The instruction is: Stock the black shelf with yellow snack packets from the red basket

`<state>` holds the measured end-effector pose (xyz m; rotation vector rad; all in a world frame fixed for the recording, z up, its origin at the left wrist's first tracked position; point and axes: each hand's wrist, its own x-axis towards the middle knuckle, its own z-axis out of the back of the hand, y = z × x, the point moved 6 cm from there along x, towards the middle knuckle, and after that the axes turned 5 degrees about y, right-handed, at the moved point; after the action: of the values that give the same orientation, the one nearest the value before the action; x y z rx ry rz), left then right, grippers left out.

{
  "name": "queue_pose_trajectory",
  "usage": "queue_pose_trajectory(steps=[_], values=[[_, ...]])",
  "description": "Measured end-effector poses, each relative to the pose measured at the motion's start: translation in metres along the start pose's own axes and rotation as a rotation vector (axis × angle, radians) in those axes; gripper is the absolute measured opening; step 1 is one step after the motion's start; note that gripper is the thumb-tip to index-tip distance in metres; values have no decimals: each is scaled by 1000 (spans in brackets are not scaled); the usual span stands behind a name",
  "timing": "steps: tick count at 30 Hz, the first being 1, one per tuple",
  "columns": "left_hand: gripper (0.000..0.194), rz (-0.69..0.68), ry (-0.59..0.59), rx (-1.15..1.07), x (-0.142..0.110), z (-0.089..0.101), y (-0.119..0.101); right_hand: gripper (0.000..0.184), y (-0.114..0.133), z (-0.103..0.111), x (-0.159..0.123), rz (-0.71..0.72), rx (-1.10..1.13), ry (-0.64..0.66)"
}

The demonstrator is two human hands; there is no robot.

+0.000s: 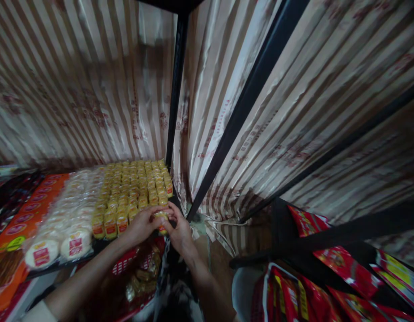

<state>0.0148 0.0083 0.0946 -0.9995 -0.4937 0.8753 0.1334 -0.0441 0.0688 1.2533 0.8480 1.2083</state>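
Note:
Rows of small yellow snack packets (133, 188) with red labels fill the right part of a dark shelf (76, 258). At the shelf's front right corner my left hand (143, 223) and my right hand (180, 232) meet, both closed around one yellow packet (162, 218). The fingers pinch it from either side right above the shelf edge. Round white cakes in clear wrap (73, 214) lie to the left of the yellow rows.
A red plastic basket (133, 277) with more packets sits under my arms. Orange boxes (22, 214) line the shelf's left end. Black rack posts (175, 85) rise against a striped plastic sheet. Red snack bags (327, 277) fill the rack at the lower right.

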Motion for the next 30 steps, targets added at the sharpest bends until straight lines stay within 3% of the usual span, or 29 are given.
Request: queue_pose_trajectory(steps=[4, 9, 15, 19, 22, 30], values=[[36, 55, 64, -118, 27, -2, 4, 54, 1, 8, 5, 74, -141, -106], [34, 85, -97, -216, 75, 15, -9, 52, -5, 15, 7, 73, -142, -263], [26, 34, -125, 64, 128, 3, -14, 51, -22, 15, 21, -50, -87, -282], [22, -30, -122, 311, 138, -7, -12, 50, -37, 11, 28, -88, -47, -280], [24, -38, -37, 451, 139, -15, -6, 51, -52, 8, 35, -107, -28, -287], [21, -73, 94, 631, 143, -27, 5, 47, -92, 2, 60, -59, -64, -268]])
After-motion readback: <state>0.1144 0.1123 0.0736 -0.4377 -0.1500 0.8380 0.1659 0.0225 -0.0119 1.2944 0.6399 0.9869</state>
